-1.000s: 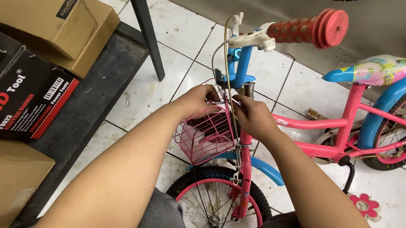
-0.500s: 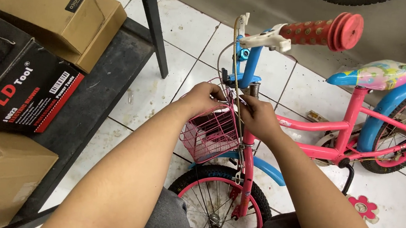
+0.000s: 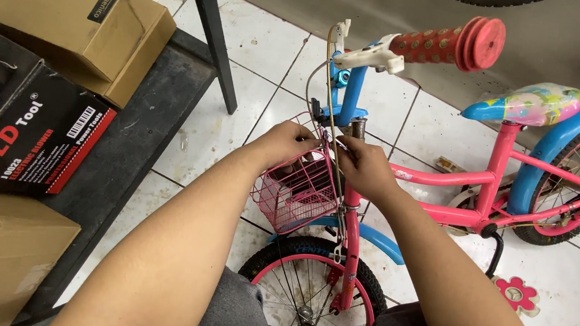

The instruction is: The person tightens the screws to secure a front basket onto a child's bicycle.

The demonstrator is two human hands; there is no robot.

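A small pink child's bicycle [image 3: 470, 200] stands on the tiled floor, its front wheel [image 3: 310, 294] between my knees. A pink wire basket [image 3: 294, 195] hangs at the front of the steering tube. My left hand [image 3: 282, 145] grips the basket's upper rim. My right hand [image 3: 365, 166] is closed around the steering tube and the thin cables right beside the basket. Above them are the blue stem [image 3: 351, 91] and a red handlebar grip [image 3: 454, 43].
A dark low shelf [image 3: 130, 156] at left carries brown cardboard boxes [image 3: 64, 21] and a black-and-red tool box [image 3: 30, 137]. A black metal leg [image 3: 210, 34] rises behind it. The bicycle's colourful saddle [image 3: 526, 103] and blue rear mudguard [image 3: 565, 138] are at right.
The view has shifted slightly, so the bicycle and boxes sit a little differently in frame. Both hands stay at the basket and steering tube.
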